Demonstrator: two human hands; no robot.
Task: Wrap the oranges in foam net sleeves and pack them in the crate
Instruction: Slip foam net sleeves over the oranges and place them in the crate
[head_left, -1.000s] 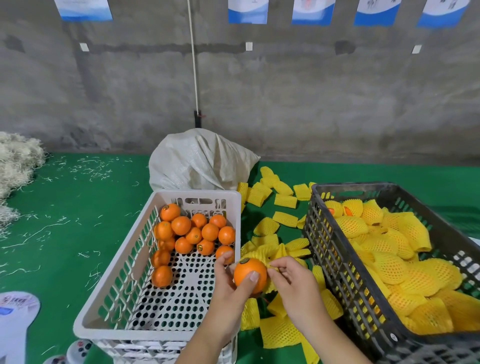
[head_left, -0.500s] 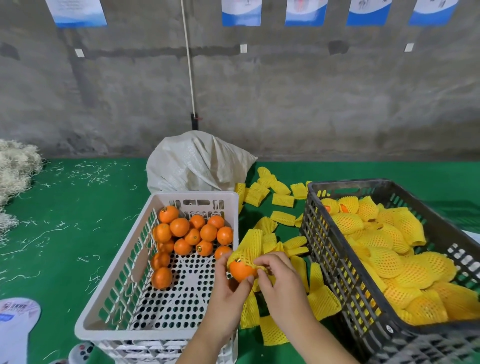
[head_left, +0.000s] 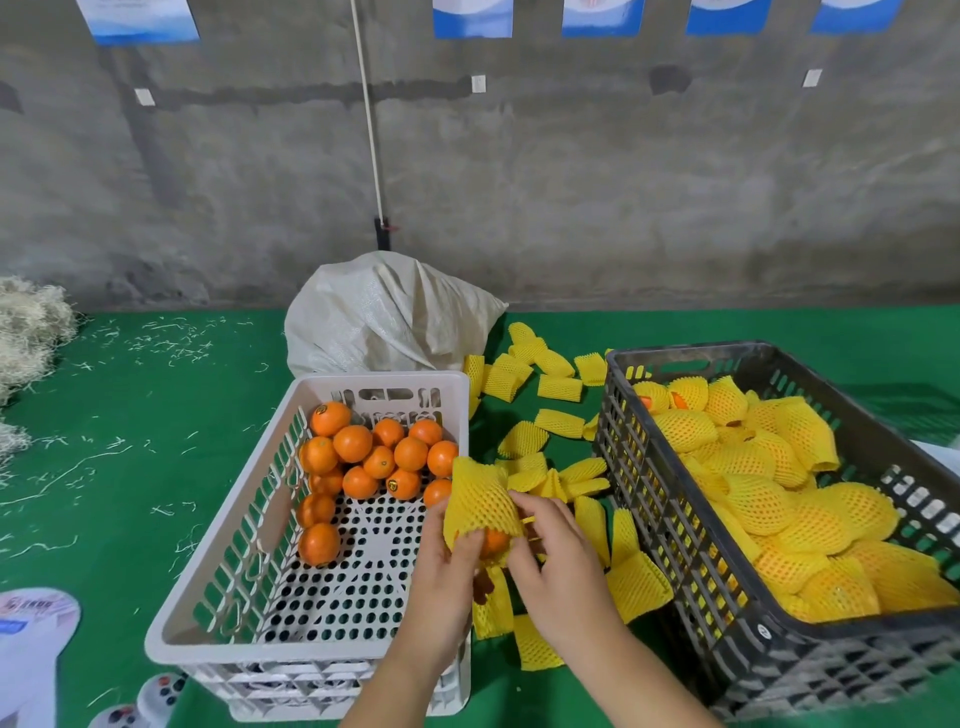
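Observation:
Between the two crates, my left hand (head_left: 448, 566) and my right hand (head_left: 558, 564) both grip one orange (head_left: 493, 542) that sits mostly inside a yellow foam net sleeve (head_left: 480, 501). Only the orange's lower part shows under the sleeve. The white crate (head_left: 218, 587) on the left holds several bare oranges (head_left: 379, 457) at its far end. On the right, the black crate (head_left: 670, 499) is filled with several sleeved oranges (head_left: 779, 499). Loose empty sleeves (head_left: 558, 387) lie on the green mat between the crates.
A white woven sack (head_left: 384, 317) stands behind the white crate against the concrete wall. Pale straw-like fibre (head_left: 28, 327) is piled at the far left. Printed cards and small round objects (head_left: 31, 623) lie at the bottom left corner.
The orange was bare in my left hand a second ago. The yellow sleeve has since been pulled down over it, now covering most of the fruit, and both hands sit lower.

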